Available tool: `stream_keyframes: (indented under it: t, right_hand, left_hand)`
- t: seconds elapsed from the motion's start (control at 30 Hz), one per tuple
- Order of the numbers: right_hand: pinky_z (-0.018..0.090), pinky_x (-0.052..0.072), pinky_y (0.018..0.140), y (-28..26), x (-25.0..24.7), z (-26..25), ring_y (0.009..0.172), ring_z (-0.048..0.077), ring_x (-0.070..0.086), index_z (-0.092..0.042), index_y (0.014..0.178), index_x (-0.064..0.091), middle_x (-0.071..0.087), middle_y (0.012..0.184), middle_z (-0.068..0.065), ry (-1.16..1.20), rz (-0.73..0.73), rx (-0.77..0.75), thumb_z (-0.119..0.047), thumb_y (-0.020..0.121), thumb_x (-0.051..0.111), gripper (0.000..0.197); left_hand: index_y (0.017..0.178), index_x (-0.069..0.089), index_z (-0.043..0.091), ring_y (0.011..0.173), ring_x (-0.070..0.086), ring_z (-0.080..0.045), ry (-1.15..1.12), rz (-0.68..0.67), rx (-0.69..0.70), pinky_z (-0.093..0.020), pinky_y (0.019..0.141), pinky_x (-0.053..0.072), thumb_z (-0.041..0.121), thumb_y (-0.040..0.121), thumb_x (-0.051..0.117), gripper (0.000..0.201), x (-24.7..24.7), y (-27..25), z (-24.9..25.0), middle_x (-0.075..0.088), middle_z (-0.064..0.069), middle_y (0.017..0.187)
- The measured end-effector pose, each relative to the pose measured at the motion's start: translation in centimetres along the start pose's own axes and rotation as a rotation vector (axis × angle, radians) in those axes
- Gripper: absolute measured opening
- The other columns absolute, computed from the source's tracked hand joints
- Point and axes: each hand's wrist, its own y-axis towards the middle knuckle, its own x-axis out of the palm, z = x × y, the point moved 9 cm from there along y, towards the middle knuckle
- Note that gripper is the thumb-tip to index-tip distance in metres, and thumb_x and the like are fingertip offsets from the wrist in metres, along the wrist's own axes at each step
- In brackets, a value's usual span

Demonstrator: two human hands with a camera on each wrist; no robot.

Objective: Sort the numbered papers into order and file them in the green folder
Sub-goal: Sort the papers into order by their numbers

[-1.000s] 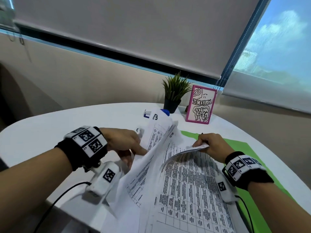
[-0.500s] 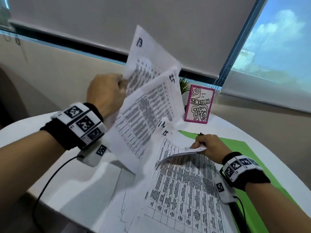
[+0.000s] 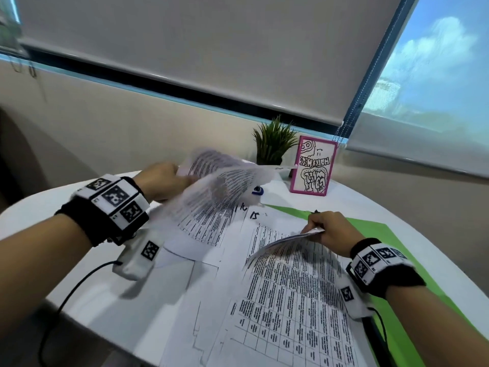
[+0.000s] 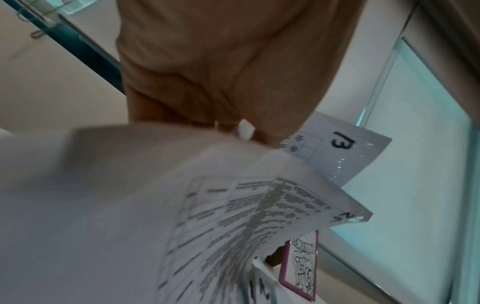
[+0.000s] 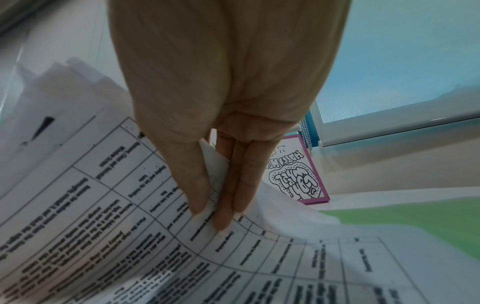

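Observation:
My left hand [image 3: 161,182] grips two printed sheets [image 3: 211,192], blurred with motion, low over the table's left middle. The left wrist view shows that hand [image 4: 233,127] pinching the sheet numbered 13 [image 4: 342,143] with another sheet [image 4: 233,205] in front of it. My right hand [image 3: 328,231] pinches the lifted corner of the top sheet [image 3: 285,241] of a stack of numbered papers [image 3: 277,300] lying on the table. In the right wrist view thumb and fingers [image 5: 228,197] hold that corner [image 5: 215,170]. The green folder [image 3: 383,234] lies flat under the stack, showing at the right.
A small potted plant [image 3: 272,141] and a pink-framed drawing [image 3: 313,165] stand at the table's far edge. A blue-capped object [image 3: 257,191] lies behind the papers. The white table [image 3: 53,213] curves round at the left and front. A cable runs from my left wrist.
My left hand lifted two sheets off the pile high into the air, then swung them back down toward the table. My right hand stayed put, holding the raised corner.

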Motion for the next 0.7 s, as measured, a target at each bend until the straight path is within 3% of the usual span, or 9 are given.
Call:
stream_keyframes:
  t: [0.07,0.13,0.2,0.27,0.37,0.43,0.5,0.57,0.7]
  right_hand:
    - [0.039,0.053,0.075,0.0,0.0,-0.1,0.078,0.024,0.066,-0.010,0.079,0.070,0.072,0.078,0.004,-0.010,0.004,-0.001,-0.015,0.077,0.078,0.010]
    - [0.036,0.051,0.073,0.0,0.1,-0.1,0.077,0.025,0.065,-0.008,0.079,0.069,0.071,0.077,0.005,-0.008,0.003,0.009,-0.014,0.078,0.078,0.010]
    - [0.033,0.050,0.071,0.0,0.2,-0.2,0.077,0.025,0.065,-0.007,0.079,0.068,0.071,0.078,0.006,-0.003,-0.001,0.013,-0.013,0.078,0.077,0.011]
    - [0.031,0.048,0.069,0.0,0.3,-0.2,0.078,0.026,0.064,-0.006,0.079,0.067,0.070,0.078,0.008,-0.004,-0.002,0.011,-0.012,0.078,0.076,0.011]
    - [0.028,0.042,0.063,0.0,0.0,-0.2,0.075,0.027,0.063,-0.004,0.078,0.066,0.070,0.076,0.009,-0.026,0.013,-0.005,-0.013,0.078,0.076,0.013]
    - [0.028,0.040,0.061,0.1,-0.1,-0.2,0.074,0.027,0.062,-0.004,0.077,0.065,0.069,0.074,0.009,-0.025,0.020,-0.012,-0.014,0.078,0.076,0.014]
    - [0.029,0.041,0.063,0.0,-0.1,-0.2,0.074,0.027,0.062,-0.004,0.077,0.065,0.069,0.074,0.009,-0.017,0.019,-0.012,-0.013,0.078,0.076,0.014]
    - [0.032,0.046,0.067,0.0,-0.2,0.0,0.076,0.028,0.062,-0.004,0.077,0.066,0.069,0.075,0.010,0.002,0.021,-0.010,-0.014,0.077,0.077,0.015]
    - [0.043,0.051,0.073,0.1,-1.1,1.3,0.077,0.030,0.064,-0.010,0.073,0.067,0.069,0.075,0.009,0.120,0.054,0.023,-0.020,0.073,0.081,0.017]
  left_hand:
    - [0.071,0.061,0.013,0.069,0.063,-0.023,-0.068,-0.014,0.009,-0.026,0.058,0.046,0.066,0.080,0.058,0.054,0.2,0.2,-0.3,0.066,-0.010,0.076]
    - [0.084,0.069,0.015,0.077,0.067,-0.020,-0.081,-0.029,0.061,-0.029,0.068,0.052,0.083,0.069,0.052,0.071,0.9,0.3,-0.2,0.072,-0.006,0.085]
    - [0.094,0.071,0.020,0.086,0.068,-0.019,-0.186,-0.021,0.104,-0.034,0.081,0.053,0.091,0.064,0.046,0.081,1.5,0.1,0.2,0.072,-0.002,0.092]
    - [0.094,0.070,0.021,0.085,0.065,-0.018,-0.219,-0.023,0.145,-0.033,0.078,0.051,0.091,0.064,0.047,0.079,1.9,-0.1,1.0,0.069,0.000,0.090]
    - [0.087,0.070,0.022,0.075,0.067,-0.016,-0.009,-0.030,0.158,-0.031,0.066,0.052,0.074,0.071,0.064,0.055,2.1,-0.1,1.5,0.071,0.001,0.081]
    - [0.092,0.071,0.011,0.079,0.068,-0.024,0.042,0.025,0.137,-0.037,0.071,0.055,0.041,0.084,0.070,0.031,1.7,0.3,1.5,0.073,-0.010,0.088]
    - [0.098,0.068,0.002,0.085,0.068,-0.031,-0.057,0.083,0.086,-0.041,0.077,0.055,0.019,0.086,0.069,0.021,1.1,1.1,0.9,0.072,-0.018,0.094]
    - [0.099,0.066,0.000,0.083,0.069,-0.033,-0.273,0.049,0.038,-0.045,0.079,0.057,0.011,0.081,0.074,0.022,1.1,1.3,0.5,0.071,-0.020,0.093]
    - [0.093,0.061,0.003,0.059,0.064,-0.022,-0.560,-0.017,-0.014,-0.031,0.056,0.054,0.002,0.079,0.075,0.020,1.0,0.4,1.0,0.067,-0.011,0.070]
